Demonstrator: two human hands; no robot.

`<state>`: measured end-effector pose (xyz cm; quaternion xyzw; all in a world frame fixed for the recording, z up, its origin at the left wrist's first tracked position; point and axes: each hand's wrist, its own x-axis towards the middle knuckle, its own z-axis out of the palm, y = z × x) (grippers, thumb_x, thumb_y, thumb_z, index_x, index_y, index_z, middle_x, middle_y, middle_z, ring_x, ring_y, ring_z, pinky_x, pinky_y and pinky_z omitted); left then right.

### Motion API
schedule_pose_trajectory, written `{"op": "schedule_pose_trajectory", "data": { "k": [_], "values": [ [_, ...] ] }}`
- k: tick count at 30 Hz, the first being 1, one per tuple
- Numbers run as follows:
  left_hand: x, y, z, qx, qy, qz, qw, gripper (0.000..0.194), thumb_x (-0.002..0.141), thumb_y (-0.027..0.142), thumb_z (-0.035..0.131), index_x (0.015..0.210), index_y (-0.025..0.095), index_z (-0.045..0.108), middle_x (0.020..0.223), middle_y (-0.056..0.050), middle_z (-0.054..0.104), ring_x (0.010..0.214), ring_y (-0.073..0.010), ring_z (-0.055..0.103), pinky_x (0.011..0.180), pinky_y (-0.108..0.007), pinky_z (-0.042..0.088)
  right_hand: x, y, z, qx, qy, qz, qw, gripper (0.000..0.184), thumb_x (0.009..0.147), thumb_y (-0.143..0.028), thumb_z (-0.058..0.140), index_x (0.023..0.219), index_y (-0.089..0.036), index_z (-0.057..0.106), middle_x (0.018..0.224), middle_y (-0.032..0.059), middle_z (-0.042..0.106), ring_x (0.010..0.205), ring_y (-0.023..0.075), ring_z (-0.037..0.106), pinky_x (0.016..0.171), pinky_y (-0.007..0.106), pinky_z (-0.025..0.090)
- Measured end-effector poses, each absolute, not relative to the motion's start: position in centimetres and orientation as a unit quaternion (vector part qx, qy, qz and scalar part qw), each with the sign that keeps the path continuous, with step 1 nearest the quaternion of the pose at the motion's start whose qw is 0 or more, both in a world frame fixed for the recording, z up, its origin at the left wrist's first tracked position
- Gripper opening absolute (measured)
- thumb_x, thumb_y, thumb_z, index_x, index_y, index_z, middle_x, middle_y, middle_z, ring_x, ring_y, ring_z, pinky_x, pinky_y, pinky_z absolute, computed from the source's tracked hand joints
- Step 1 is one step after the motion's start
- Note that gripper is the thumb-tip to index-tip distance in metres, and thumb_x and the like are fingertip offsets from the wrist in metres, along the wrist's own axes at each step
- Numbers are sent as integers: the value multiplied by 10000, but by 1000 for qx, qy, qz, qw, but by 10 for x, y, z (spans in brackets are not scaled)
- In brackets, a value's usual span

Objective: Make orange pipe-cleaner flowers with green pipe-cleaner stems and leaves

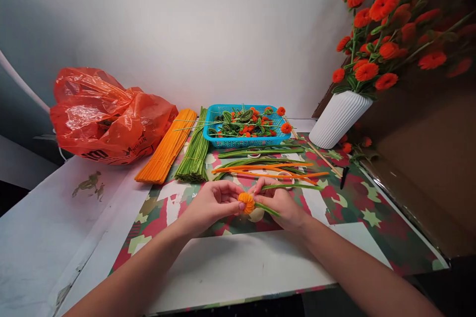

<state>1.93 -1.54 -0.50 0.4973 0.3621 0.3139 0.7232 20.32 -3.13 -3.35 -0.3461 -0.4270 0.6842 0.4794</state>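
Observation:
Between my hands is a small orange pipe-cleaner flower [246, 203], its ribbed head facing me. My left hand [217, 203] pinches the flower head from the left, thumb in front. My right hand [280, 203] closes on green pipe cleaners [267, 209] at the flower's right side; one strand runs out below the fingers and another passes above the hand to the right. Just beyond the hands lie loose orange pipe cleaners [273, 173] and loose green pipe cleaners [260, 153]. Where the green strands meet the flower is partly hidden by my right fingers.
Bundles of orange pipe cleaners [167, 146] and green pipe cleaners [194, 151] lie left of a blue basket [245, 142] of finished flowers and leaves. A red plastic bag [107, 119] stands far left. A white ribbed vase [340, 119] with orange flowers leans at right.

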Motion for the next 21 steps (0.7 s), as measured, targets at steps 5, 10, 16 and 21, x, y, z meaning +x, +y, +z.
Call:
{"op": "schedule_pose_trajectory", "data": {
  "k": [5, 10, 16, 21],
  "values": [
    [20, -15, -1, 530, 366, 349, 681, 241, 657, 278, 782, 793, 125, 655, 706, -17, 668, 599, -107, 609, 552, -198, 500, 200, -31, -29, -343, -388, 709, 479, 320, 654, -294, 811, 699, -178, 516, 732, -19, 660, 636, 98, 602, 588, 214, 460],
    [18, -14, -2, 557, 366, 363, 652, 230, 680, 269, 766, 835, 136, 661, 737, -22, 672, 648, -115, 616, 581, -196, 509, 199, -31, -25, -343, -357, 736, 462, 354, 635, -311, 823, 701, -179, 501, 677, -40, 631, 584, 78, 570, 552, 193, 429],
    [15, -13, -5, 545, 391, 327, 666, 357, 717, 275, 749, 1035, 151, 645, 805, -35, 670, 710, -126, 629, 650, -227, 529, 199, -34, -22, -410, -450, 617, 500, 294, 695, -329, 764, 691, -192, 504, 729, -25, 634, 663, 100, 590, 627, 225, 475],
    [16, -16, -4, 577, 343, 316, 671, 295, 731, 279, 729, 992, 169, 646, 906, -38, 616, 712, -122, 609, 630, -241, 532, 197, -37, -16, -436, -496, 554, 507, 258, 720, -311, 720, 667, -195, 495, 717, -18, 620, 675, 111, 600, 644, 237, 499]
  ]
}}
